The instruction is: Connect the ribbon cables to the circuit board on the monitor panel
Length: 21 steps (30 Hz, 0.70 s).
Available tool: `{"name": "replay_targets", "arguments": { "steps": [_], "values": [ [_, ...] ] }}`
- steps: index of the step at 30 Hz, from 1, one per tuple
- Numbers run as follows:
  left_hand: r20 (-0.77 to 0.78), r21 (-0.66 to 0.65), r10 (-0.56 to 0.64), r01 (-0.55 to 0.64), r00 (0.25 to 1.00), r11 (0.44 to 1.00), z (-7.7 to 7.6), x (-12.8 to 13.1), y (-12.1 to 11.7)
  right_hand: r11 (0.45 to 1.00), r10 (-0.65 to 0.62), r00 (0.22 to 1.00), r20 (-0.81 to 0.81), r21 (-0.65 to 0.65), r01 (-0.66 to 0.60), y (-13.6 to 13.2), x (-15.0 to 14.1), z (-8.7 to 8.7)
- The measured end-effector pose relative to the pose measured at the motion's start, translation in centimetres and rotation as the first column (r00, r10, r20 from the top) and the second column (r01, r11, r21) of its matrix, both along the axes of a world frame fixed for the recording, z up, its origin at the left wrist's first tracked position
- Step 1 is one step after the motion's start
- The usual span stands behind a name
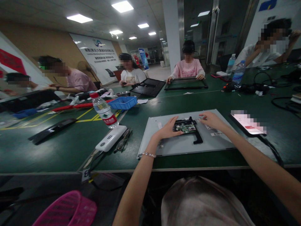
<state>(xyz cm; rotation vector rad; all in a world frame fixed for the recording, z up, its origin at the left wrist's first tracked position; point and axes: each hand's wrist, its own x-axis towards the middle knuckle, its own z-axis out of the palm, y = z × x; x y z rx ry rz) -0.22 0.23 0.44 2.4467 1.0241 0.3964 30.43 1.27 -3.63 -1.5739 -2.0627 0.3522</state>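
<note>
Circuit board (pixel 185 126), green, black-framed.

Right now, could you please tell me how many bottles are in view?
3: a red-capped bottle left of centre, near the blue tray; a blue-labelled bottle and a clear bottle together on the right. Others may be hidden.

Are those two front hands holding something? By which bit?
The left hand holds the black-framed circuit board by its left end. Whether the right hand pinches anything, I can't tell.

Bright ceiling panels (pixel 122 6) — glare on tabletop (pixel 51 153)
</note>
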Motion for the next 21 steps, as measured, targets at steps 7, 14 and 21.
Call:
{"name": "replay_targets", "arguments": {
  "steps": [7, 14, 21],
  "values": [
    [0.014, 0.022, -0.014, 0.014, 1.000, 1.000, -0.4, 0.0, 0.3, 0.996, 0.012, 0.997, -0.080, -0.082, -0.019, 0.5, -0.7, -0.1],
    [0.021, 0.017, -0.022, 0.022, 1.000, 1.000, -0.6, -0.1, 0.5, 0.996, 0.005, 0.980, -0.199, -0.090, -0.023, -0.6, -0.6, 1.3],
    [0.008, 0.011, -0.008, 0.008, 1.000, 1.000, -0.7, -0.1, 0.4, 0.996, 0.063, 0.988, -0.143, -0.054, -0.071, -2.3, -0.9, 1.9]
  ]
}}
